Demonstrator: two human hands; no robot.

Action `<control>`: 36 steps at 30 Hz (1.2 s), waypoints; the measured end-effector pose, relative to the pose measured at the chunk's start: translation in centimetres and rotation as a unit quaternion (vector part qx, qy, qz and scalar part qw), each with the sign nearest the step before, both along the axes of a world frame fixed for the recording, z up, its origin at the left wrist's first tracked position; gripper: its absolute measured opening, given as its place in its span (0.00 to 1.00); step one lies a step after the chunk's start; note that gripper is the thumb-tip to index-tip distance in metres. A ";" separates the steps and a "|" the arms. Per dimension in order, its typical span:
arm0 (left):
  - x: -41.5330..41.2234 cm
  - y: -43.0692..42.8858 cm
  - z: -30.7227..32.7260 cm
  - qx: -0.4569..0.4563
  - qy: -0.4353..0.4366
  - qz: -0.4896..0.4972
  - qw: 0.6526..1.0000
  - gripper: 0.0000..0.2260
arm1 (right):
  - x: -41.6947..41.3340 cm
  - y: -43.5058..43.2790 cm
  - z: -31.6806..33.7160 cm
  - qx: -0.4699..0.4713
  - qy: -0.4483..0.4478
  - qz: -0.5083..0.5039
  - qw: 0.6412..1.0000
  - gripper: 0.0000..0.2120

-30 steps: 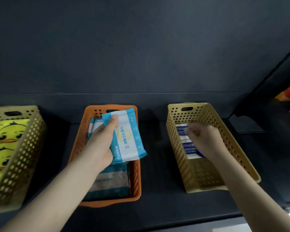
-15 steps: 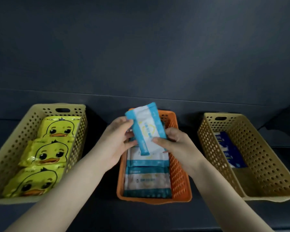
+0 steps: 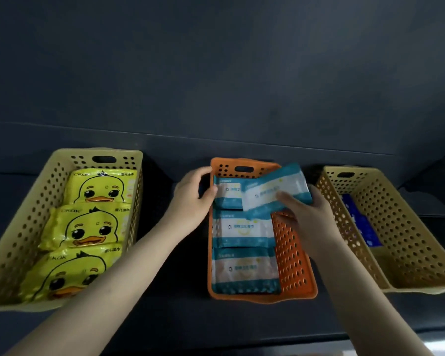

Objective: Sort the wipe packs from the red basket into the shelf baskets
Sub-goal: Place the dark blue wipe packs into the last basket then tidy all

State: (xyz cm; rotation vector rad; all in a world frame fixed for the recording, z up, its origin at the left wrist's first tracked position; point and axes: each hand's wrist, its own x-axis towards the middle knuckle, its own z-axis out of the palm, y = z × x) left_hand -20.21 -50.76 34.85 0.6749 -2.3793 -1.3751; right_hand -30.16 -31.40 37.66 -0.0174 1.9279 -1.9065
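1. As the wipe pack (image 3: 275, 191) looked soft, light and slick in its film, I judged a pinch across its short end safest.
2. My right hand (image 3: 308, 214) gripped it by its near edge, thumb on top, tilted above the orange basket's (image 3: 293, 258) far right corner.
3. My left hand (image 3: 190, 196) clasped that basket's left wall.

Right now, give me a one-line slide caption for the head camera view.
Right hand holds a teal-and-white wipe pack over the orange basket while the left hand grips its left rim.
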 end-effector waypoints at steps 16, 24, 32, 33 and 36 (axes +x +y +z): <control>0.4 -0.1 -1.0 0.192 -0.139 -0.141 0.961 0.29 | -2.1 -6.5 -3.9 0.138 0.063 0.027 0.988 0.35; -0.1 -0.8 -1.7 0.217 -0.128 -0.137 0.958 0.29 | -0.6 -4.4 -3.1 0.164 0.059 0.124 0.977 0.29; -0.4 -1.3 -2.6 0.302 -0.118 -0.103 0.941 0.26 | 1.3 -1.3 -4.1 0.281 0.102 0.205 0.932 0.26; -0.3 -1.3 -2.5 0.315 -0.120 -0.104 0.936 0.26 | 1.3 -1.1 -4.3 0.312 0.141 0.217 0.914 0.26; -0.3 -1.5 -2.4 0.329 -0.129 -0.108 0.929 0.26 | 1.5 -1.0 -4.4 0.369 0.200 0.238 0.876 0.28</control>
